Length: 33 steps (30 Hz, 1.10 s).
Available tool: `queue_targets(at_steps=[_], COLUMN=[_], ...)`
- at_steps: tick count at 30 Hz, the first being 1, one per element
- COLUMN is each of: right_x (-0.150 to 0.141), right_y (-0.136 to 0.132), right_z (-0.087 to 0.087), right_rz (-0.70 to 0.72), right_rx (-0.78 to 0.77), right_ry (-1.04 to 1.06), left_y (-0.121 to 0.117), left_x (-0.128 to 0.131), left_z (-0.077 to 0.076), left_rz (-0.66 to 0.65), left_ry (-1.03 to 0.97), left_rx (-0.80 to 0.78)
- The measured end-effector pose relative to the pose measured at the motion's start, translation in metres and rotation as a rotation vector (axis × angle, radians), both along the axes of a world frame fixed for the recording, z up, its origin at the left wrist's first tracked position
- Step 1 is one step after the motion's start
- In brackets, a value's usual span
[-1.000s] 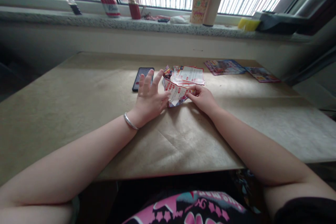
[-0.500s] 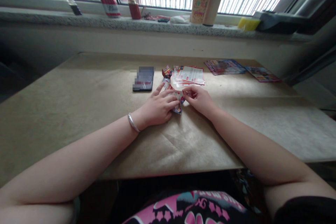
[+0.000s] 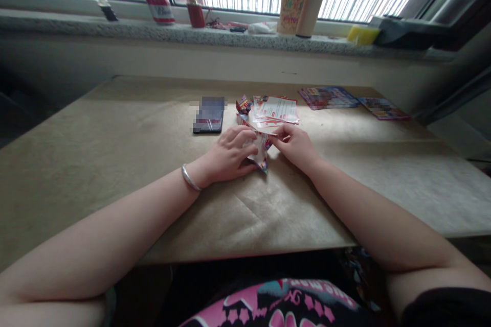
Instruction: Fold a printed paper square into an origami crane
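Observation:
Both my hands are at the middle of the tan-covered table (image 3: 95,163), gripping a folded paper leaflet (image 3: 261,152) printed in red and white. My left hand (image 3: 230,156) curls over its near side, hiding much of it. My right hand (image 3: 295,145) pinches its right edge between fingers and thumb. The leaflet's lower tip points towards me. Just beyond my fingers lies a loose pile of similar leaflets (image 3: 276,111), with a small folded colourful piece (image 3: 243,105) at its left. A metal bangle (image 3: 191,178) circles my left wrist.
A phone (image 3: 209,115) lies left of the papers, its upper part pixelated. Two glossy booklets (image 3: 328,98) sit towards the back right. Beyond the table, the granite window sill (image 3: 172,33) holds a red can (image 3: 157,2), a paper cup (image 3: 292,7) and a yellow sponge (image 3: 362,34).
My left hand has closed from spread fingers onto the leaflet. The leaflet has been folded tighter, and its tip has moved towards me.

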State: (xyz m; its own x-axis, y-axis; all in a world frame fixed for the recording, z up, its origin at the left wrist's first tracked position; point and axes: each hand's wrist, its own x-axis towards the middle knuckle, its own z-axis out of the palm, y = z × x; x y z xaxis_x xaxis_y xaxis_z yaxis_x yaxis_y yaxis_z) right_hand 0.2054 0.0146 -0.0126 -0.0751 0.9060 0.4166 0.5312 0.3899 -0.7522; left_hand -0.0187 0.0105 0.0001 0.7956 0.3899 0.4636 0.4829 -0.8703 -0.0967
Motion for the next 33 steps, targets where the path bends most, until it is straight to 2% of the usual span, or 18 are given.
queue_targets(at_steps=[5,9,18,23,28,33], right_x=[0.000,-0.002,-0.003,-0.007,-0.013,-0.012], right_y=[0.000,-0.004,-0.013,-0.019,-0.024,-0.025], right_z=[0.000,0.000,0.007,0.010,0.012,0.013], right_rz=[0.049,0.122,0.288,0.286,0.210,0.168], right_rx=[-0.043,-0.031,0.085,0.079,0.068,0.113], right_ry=[0.046,0.086,-0.021,-0.024,-0.027,-0.064], left_y=[0.004,0.008,0.005,0.005,0.006,0.006], left_x=[-0.001,-0.003,-0.003,-0.003,-0.004,-0.003], left_z=[-0.007,-0.010,-0.002,0.002,0.002,0.001], left_rz=[-0.020,0.006,0.050,0.088,0.106,0.089], left_ry=[-0.124,-0.131,-0.132,-0.134,-0.126,-0.087], left_rx=[0.009,-0.010,-0.030,-0.050,-0.051,0.007])
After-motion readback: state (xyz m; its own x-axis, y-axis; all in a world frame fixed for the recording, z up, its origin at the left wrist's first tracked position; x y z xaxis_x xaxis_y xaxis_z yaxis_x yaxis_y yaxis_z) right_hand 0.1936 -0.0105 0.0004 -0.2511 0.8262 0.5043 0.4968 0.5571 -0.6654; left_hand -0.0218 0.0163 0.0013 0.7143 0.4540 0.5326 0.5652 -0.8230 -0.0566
